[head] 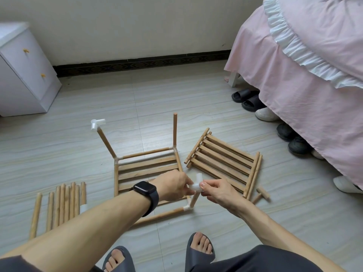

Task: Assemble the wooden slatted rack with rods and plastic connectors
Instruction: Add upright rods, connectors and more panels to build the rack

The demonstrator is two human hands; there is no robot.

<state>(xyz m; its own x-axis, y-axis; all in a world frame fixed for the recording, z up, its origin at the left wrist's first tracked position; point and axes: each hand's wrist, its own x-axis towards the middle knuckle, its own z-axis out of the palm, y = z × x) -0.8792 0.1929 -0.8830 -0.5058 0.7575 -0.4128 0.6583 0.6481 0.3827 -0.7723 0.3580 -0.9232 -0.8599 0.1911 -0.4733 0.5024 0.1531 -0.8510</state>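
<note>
You are capping the posts. Both hands meet on a white connector (196, 185) on top of the near right post (194, 201) of the rack (147, 165). Your left hand (172, 186), the one with the watch (146, 190), pinches the connector's left side with curled fingers; your right hand (218, 191) pinches its right side between thumb and fingertips; neither hand holds anything else. I cannot tell whether the connector is fully seated.

I judge the next move calls for turning the connector so its side sockets run along the frame's edges, then pushing straight down the post without bending it. After that, the far right post (175, 130) stands bare and wants a connector of its own; the far left post (107, 143) already carries one (97, 124). Your left forearm hides the near left corner.

The rack lies on the floor in the middle of the scene, just beyond your feet. It is one slatted shelf of pale wood, framed by rods and joined at the corners by white plastic. The far left post leans out to the left; the far right one stands nearly straight.

More slatted shelves (224, 163) lie stacked just right of the rack. Loose rods (62, 203) lie in a row at near left; two short rods (262, 193) lie at the stack's near right corner.
</note>
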